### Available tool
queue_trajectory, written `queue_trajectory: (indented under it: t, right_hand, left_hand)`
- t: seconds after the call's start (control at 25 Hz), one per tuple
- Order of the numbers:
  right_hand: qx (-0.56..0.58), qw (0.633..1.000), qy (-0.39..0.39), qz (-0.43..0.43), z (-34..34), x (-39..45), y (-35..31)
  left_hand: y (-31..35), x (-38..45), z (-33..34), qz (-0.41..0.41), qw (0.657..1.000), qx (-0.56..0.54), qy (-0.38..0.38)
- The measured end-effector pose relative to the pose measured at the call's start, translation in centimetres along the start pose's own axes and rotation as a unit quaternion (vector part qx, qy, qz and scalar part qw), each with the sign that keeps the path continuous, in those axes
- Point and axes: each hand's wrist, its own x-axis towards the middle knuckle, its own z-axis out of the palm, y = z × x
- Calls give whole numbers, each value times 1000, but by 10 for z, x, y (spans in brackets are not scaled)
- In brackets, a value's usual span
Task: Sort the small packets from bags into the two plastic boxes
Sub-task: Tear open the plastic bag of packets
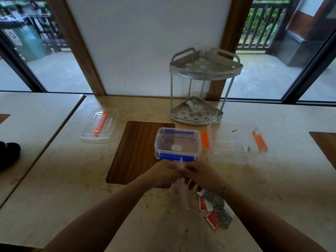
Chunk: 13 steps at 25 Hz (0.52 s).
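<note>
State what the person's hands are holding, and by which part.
Both hands, left and right, pinch a thin clear plastic bag by its upper edge; the bag hangs below them.

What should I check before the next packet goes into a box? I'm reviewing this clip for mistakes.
1. Blue box open: ok, no lid on it.
2. Orange box open: ok; its lid lies far left.
3. Packets within reach: ok, beside the right hand.
4. Hands free: not ok, left hand and right hand both hold a clear bag.
5. Bag emptied: cannot tell.
</note>
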Motion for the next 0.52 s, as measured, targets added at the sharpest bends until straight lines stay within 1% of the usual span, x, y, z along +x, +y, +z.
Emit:
queue_trajectory:
  t: [0.12,0.2,0.28,0.4,0.52]
  right_hand:
    - [-73,997,18,-34,-3,3,-1]
    - [-117,991,26,-53,-4,6,-3]
    - [-149,986,33,-70,-5,9,-5]
    - [-178,979,49,-87,-4,12,-5]
    - [-176,979,51,-94,-5,15,-5]
  left_hand:
    - [5,1,0,8,1000,19,0]
    - [8,3,-1,21,998,54,-3]
    - [7,7,-3,10,996,94,10]
    - [7,15,-4,-19,992,120,43]
    - [10,17,-5,-15,989,137,45]
